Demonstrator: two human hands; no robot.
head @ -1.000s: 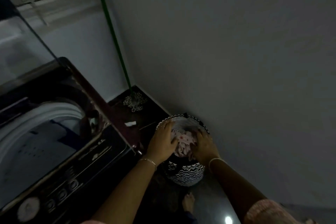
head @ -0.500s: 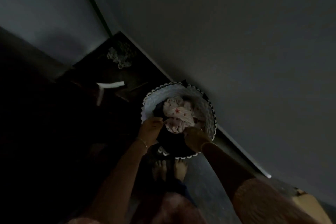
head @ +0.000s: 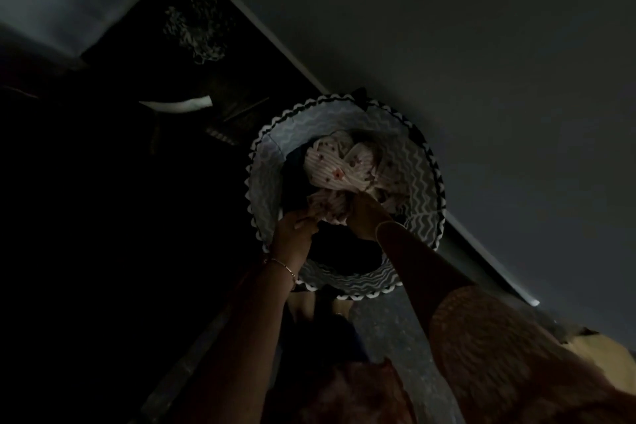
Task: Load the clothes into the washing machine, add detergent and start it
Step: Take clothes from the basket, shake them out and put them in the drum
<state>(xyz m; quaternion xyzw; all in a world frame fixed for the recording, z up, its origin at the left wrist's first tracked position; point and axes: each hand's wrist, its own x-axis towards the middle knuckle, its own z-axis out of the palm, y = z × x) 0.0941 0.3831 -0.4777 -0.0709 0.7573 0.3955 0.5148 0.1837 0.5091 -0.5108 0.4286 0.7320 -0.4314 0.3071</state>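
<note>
Grey wall [head: 447, 45] just behind basket [head: 428, 165], mop head [head: 196, 34] near.

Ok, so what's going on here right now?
A person is leaning over a round laundry basket that stands on the floor beside the wall. Both hands are inside it: the left hand and the right hand each grip the near edge of a pale floral garment lying on top of dark clothes. The garment is in the basket, not yet lifted out. The scene is dim, so finer detail is hard to tell.
</note>
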